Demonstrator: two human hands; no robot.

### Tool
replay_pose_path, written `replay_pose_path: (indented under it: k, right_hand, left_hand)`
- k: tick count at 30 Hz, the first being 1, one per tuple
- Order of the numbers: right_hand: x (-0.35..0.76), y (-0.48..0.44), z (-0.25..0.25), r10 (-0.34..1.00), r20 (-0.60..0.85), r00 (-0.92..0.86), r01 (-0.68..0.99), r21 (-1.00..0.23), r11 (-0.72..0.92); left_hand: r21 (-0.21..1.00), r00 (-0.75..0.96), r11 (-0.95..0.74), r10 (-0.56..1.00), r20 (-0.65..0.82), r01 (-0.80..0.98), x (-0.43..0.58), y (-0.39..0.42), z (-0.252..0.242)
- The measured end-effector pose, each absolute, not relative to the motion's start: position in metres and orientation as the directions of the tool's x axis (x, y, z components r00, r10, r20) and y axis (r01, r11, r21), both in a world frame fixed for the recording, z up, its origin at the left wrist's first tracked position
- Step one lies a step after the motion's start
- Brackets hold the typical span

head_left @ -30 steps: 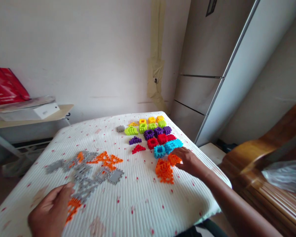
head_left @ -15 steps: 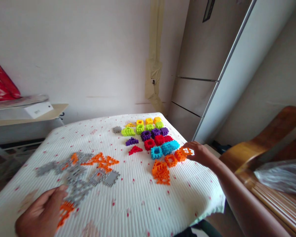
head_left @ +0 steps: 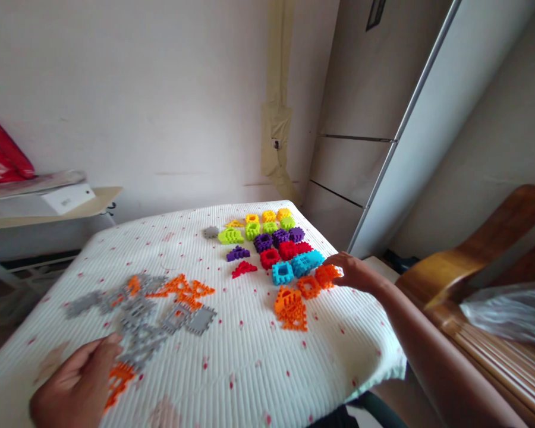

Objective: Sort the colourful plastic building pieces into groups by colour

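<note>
My right hand (head_left: 354, 272) reaches to the far right edge of the white quilted table (head_left: 232, 362), fingers closed on an orange cube (head_left: 326, 275) set beside another orange cube (head_left: 310, 286). Rows of assembled cubes lie behind: blue (head_left: 299, 266), red (head_left: 282, 254), purple (head_left: 276, 239), green and yellow (head_left: 267, 221). An orange piece cluster (head_left: 289, 308) sits just in front. My left hand (head_left: 78, 389) rests at the near left, fingers curled over flat orange pieces (head_left: 118, 380), next to a pile of grey pieces (head_left: 147, 321).
Loose orange flat pieces (head_left: 185, 289) lie mid-table. A side desk (head_left: 49, 208) with a white box and red bag stands at the left wall. A wooden chair (head_left: 481, 267) and a plastic bag (head_left: 508, 315) are on the right.
My right hand moved from the orange cluster out to the right edge, and two orange cubes now sit in a row in front of the blue ones. The left hand barely shifted.
</note>
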State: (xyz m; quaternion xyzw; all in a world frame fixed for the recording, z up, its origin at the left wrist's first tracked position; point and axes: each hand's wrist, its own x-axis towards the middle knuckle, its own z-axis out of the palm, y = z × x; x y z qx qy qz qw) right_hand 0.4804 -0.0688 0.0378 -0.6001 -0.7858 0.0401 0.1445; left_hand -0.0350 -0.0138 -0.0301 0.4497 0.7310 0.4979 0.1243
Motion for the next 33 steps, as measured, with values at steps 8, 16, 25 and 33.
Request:
replay_pose_path:
  k: [8,16,25,33]
  right_hand:
    - [0.478,-0.065,0.031,0.952,0.178,-0.250,0.926,-0.243,0.289]
    - [0.472,-0.071,0.031,0.940,0.244,-0.239,0.949,-0.144,0.279]
    - [0.393,-0.111,0.030,0.845,0.203,-0.495,0.841,-0.132,0.525]
    - [0.379,-0.116,0.024,0.855,0.133,-0.501,0.848,-0.120,0.516]
  left_hand:
    - [0.846,-0.551,0.195,0.824,0.134,0.497,-0.036,-0.017,-0.023]
    - [0.821,-0.531,0.222,0.839,0.114,0.527,-0.023,-0.025,-0.004]
    - [0.853,-0.524,0.213,0.848,0.082,0.477,-0.025,-0.024,-0.004]
    - [0.879,-0.550,0.220,0.833,0.056,0.423,-0.033,-0.016,-0.017]
